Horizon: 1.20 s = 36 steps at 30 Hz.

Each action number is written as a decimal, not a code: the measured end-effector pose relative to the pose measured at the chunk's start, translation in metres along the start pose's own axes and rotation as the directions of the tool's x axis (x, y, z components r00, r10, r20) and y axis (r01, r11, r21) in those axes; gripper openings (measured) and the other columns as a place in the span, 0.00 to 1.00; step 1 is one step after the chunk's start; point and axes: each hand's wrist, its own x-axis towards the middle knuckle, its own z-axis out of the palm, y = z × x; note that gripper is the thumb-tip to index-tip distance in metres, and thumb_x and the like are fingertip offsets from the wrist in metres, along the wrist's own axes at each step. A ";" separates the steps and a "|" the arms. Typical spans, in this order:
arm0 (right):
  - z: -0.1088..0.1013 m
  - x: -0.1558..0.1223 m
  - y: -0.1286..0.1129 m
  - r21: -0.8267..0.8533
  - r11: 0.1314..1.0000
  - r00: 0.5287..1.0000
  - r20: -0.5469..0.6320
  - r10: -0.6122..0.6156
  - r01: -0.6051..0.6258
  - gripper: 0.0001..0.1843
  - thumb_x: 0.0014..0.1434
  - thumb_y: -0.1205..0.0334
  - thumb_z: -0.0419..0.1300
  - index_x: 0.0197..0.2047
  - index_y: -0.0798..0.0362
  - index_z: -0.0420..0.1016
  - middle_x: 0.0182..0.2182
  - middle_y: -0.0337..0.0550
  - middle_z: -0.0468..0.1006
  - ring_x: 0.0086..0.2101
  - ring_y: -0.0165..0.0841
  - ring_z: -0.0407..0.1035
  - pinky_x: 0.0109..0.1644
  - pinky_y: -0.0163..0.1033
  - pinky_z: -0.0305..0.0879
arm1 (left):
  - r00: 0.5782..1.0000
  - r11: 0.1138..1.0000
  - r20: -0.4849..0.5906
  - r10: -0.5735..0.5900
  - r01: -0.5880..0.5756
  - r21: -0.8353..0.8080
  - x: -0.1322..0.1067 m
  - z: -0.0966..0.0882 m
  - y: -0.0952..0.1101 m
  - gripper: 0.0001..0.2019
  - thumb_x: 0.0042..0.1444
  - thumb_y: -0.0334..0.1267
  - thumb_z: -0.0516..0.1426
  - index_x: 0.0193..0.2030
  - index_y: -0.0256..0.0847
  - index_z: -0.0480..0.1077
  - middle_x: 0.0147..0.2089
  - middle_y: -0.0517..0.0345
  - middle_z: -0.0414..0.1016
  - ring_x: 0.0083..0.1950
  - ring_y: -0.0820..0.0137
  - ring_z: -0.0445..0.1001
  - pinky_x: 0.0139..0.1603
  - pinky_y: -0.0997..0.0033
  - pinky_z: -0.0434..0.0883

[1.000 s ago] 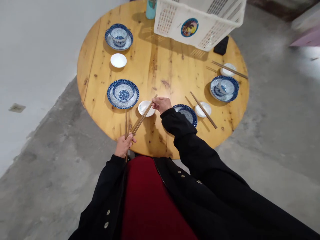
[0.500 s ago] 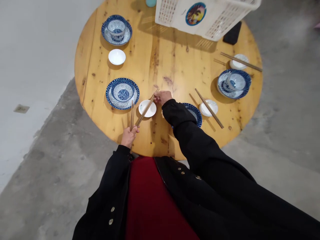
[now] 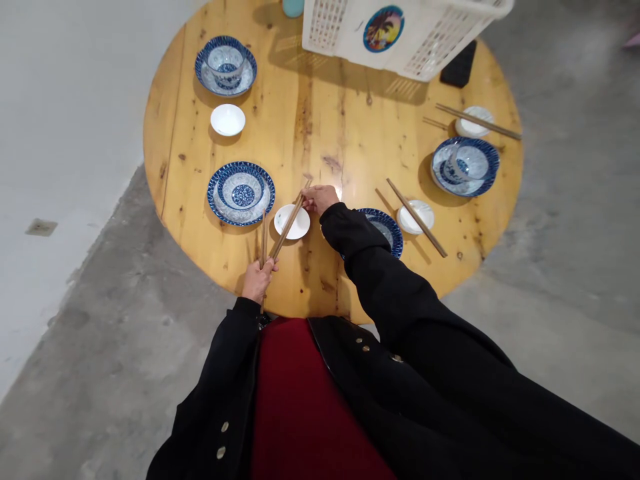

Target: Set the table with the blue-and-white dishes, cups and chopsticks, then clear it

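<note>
Over the near edge of the round wooden table, my left hand (image 3: 258, 280) is closed on chopsticks (image 3: 263, 240) that point away from me. My right hand (image 3: 320, 198) pinches the far end of another pair of chopsticks (image 3: 289, 225), whose near end meets the fingers of my left hand. That pair slants across a small white dish (image 3: 299, 224). To the left lies a blue-patterned plate with a bowl (image 3: 243, 195) on it. My right sleeve partly hides another blue-rimmed plate (image 3: 393, 230).
A white plastic basket (image 3: 360, 33) and a black phone (image 3: 459, 65) stand at the back. Chopsticks (image 3: 416, 217) rest across a white dish (image 3: 425, 215) on the right. Farther off are blue-patterned settings (image 3: 487, 180) and a white dish (image 3: 227, 120).
The view has shifted slightly. Both hands keep their hold on the chopsticks, which stay slanted over the small white dish.
</note>
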 end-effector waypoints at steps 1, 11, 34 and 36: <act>0.000 -0.001 0.000 -0.001 1.000 1.000 -0.004 0.001 -0.001 0.16 0.51 0.71 0.69 0.21 0.52 0.67 0.16 0.38 0.71 0.17 0.27 0.67 0.19 0.30 0.64 | 1.000 1.000 0.004 -0.004 0.004 -0.003 0.000 0.000 0.000 0.18 0.51 0.51 0.62 0.26 0.36 0.70 0.38 0.47 0.80 0.19 0.82 0.54 0.21 0.76 0.49; 0.000 -0.010 -0.003 -0.013 0.998 0.998 -0.026 0.059 -0.059 0.16 0.60 0.74 0.61 0.22 0.55 0.69 0.15 0.36 0.69 0.16 0.25 0.65 0.18 0.28 0.63 | 1.000 1.000 0.003 0.004 -0.004 0.030 0.005 -0.002 -0.004 0.19 0.53 0.52 0.62 0.26 0.35 0.71 0.30 0.51 0.78 0.19 0.81 0.55 0.22 0.76 0.52; -0.001 -0.003 0.007 -0.082 0.997 1.000 -0.008 0.005 -0.005 0.18 0.59 0.73 0.62 0.18 0.55 0.68 0.15 0.35 0.69 0.16 0.23 0.62 0.17 0.28 0.58 | 0.999 0.999 0.033 0.023 -0.024 0.038 0.011 -0.006 -0.009 0.17 0.54 0.49 0.62 0.27 0.35 0.72 0.33 0.50 0.79 0.22 0.78 0.59 0.26 0.74 0.56; 0.000 -0.004 0.007 -0.078 0.997 1.000 -0.010 0.003 -0.004 0.18 0.60 0.73 0.61 0.19 0.56 0.68 0.15 0.35 0.69 0.16 0.23 0.62 0.17 0.27 0.58 | 0.999 0.999 0.036 0.017 -0.018 0.029 0.011 -0.006 -0.008 0.15 0.55 0.48 0.61 0.28 0.35 0.72 0.33 0.51 0.78 0.21 0.79 0.56 0.24 0.74 0.54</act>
